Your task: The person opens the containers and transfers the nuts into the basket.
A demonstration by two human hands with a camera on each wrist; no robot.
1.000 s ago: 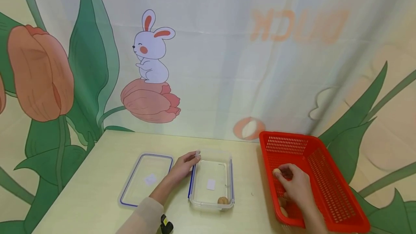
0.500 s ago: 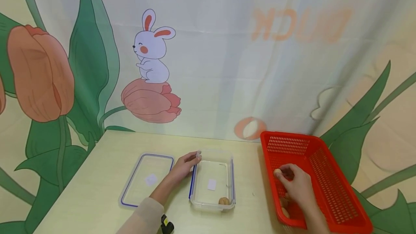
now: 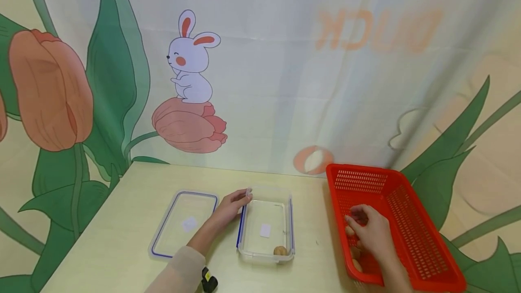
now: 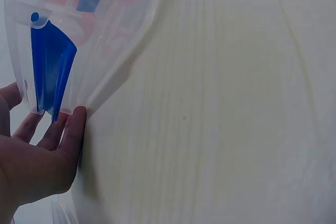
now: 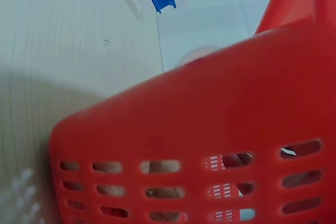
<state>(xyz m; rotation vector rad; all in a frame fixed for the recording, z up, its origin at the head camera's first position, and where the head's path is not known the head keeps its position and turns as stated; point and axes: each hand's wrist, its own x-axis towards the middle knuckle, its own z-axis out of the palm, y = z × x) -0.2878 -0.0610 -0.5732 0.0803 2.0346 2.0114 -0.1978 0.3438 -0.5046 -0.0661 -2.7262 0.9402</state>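
My left hand (image 3: 231,208) grips the far left corner of a clear plastic food container (image 3: 260,257), thumb over the rim. In the left wrist view, the fingers (image 4: 73,132) lie against the container's corner below a blue clip (image 4: 52,69). One walnut (image 3: 280,251) lies in the container's near right corner. On the right, my right hand (image 3: 371,232) hangs inside a red plastic basket (image 3: 396,234), with a gap between thumb and fingers. Just below the thumb lies a walnut (image 3: 349,230); more walnuts (image 3: 355,252) lie along the basket's left side. The right wrist view mostly shows the basket wall (image 5: 199,114), hiding the hand.
A clear lid (image 3: 185,225) with a blue seal lies flat left of the container. Between container and basket is a strip of pale table (image 3: 311,220) with a tiny speck. A printed curtain (image 3: 260,80) hangs behind the table. A black strap (image 3: 209,280) shows near my left sleeve.
The walnut pinched between my right thumb and fingers has been let go and now lies lower in the basket. My left hand and the container have stayed in place.
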